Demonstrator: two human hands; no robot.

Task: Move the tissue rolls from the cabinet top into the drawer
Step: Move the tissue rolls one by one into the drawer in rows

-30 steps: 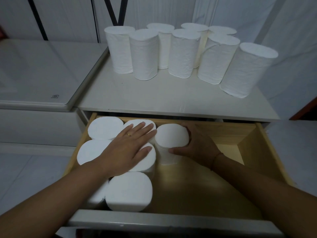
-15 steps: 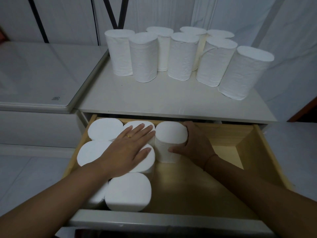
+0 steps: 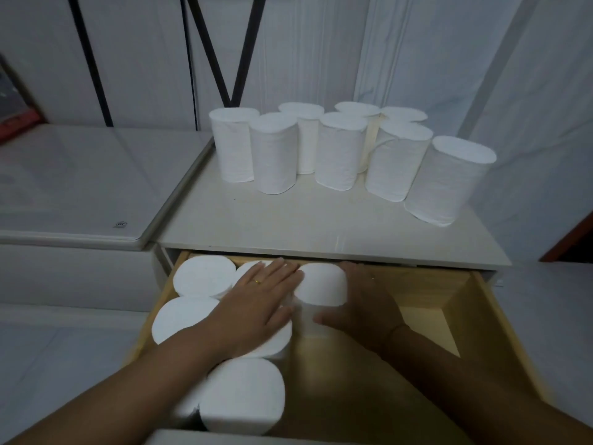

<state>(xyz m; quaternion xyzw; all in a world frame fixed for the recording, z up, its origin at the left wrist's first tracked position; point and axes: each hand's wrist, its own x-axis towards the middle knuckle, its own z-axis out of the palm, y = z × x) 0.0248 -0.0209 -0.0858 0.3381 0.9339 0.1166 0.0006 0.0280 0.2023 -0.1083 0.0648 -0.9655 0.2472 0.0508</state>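
The cabinet top (image 3: 321,226) carries eight upright tissue rolls (image 3: 337,149) along its back edge, as before. In the open drawer (image 3: 465,316) below, the newest roll (image 3: 321,284) now stands closer to the back edge than a second ago, touching the packed rolls (image 3: 203,276) that fill the drawer's left side. The left hand (image 3: 260,303) has slid toward the back edge too and lies flat on those rolls, fingers pressed together where earlier they were slightly spread. The right hand (image 3: 365,309) cups the newest roll's right side, fingers curled round it, thumb on its near face.
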